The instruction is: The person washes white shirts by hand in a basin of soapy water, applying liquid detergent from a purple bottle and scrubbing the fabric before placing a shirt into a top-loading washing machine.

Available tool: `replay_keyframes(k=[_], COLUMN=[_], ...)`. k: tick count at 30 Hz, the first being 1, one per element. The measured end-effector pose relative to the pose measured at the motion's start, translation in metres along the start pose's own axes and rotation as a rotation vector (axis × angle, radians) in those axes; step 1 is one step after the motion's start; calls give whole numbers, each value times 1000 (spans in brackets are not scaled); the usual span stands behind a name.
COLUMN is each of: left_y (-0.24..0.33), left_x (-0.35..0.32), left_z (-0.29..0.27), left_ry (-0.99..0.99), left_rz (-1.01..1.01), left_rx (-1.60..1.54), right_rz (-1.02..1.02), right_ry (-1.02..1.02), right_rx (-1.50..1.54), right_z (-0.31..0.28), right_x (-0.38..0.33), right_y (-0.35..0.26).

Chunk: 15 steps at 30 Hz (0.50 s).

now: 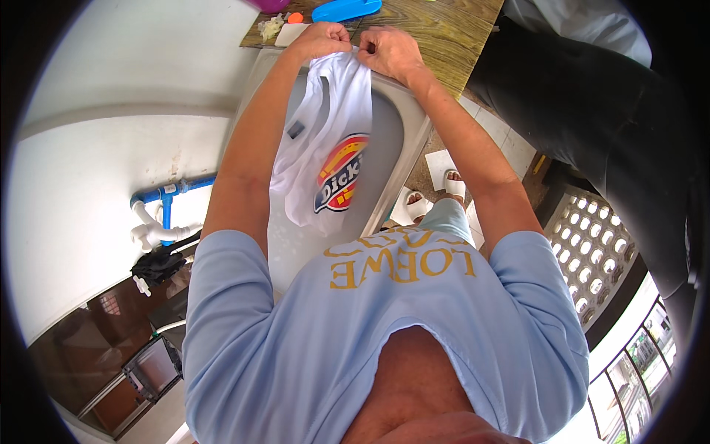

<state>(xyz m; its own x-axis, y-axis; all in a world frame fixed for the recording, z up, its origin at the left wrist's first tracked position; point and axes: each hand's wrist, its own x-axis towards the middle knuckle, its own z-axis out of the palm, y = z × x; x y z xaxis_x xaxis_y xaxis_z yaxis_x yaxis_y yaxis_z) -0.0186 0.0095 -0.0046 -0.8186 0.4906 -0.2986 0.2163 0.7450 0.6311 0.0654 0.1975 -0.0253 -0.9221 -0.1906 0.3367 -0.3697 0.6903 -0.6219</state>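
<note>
A white T-shirt (340, 111) with a red, yellow and black print hangs bunched and lengthwise over a grey-white basin (403, 103). At the basin's far rim, my left hand (323, 41) pinches the shirt's upper edge. Close beside it, my right hand (388, 52) has its fingers closed on the same cloth, a short gap from the left. Below my hands the fabric falls in loose folds, with a small dark tag on its left side. The shirt's lower end dangles inside the basin, partly over its pale bottom.
Beyond the basin lies a wood-patterned surface (436, 33) with a blue brush-like object (346, 9), an orange cap (296, 18) and a pale crumpled bit (271, 29). Blue and white pipes (166, 203) run along the left wall. Dark cloth (592, 111) hangs at the right.
</note>
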Motion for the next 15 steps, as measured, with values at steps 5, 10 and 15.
replay_keyframes(k=[5, 10, 15], left_y=[3, -18, -2], left_x=[3, 5, 6], left_z=[-3, -2, -1], left_ry=[-50, 53, -35], left_rz=[1, 37, 24], left_rx=[-17, -50, -27], right_rz=[36, 27, 55], right_ry=[-30, -14, -30], right_rx=[4, 11, 14], right_z=[0, 0, -2], right_x=[2, 3, 1], right_y=[3, -6, 0])
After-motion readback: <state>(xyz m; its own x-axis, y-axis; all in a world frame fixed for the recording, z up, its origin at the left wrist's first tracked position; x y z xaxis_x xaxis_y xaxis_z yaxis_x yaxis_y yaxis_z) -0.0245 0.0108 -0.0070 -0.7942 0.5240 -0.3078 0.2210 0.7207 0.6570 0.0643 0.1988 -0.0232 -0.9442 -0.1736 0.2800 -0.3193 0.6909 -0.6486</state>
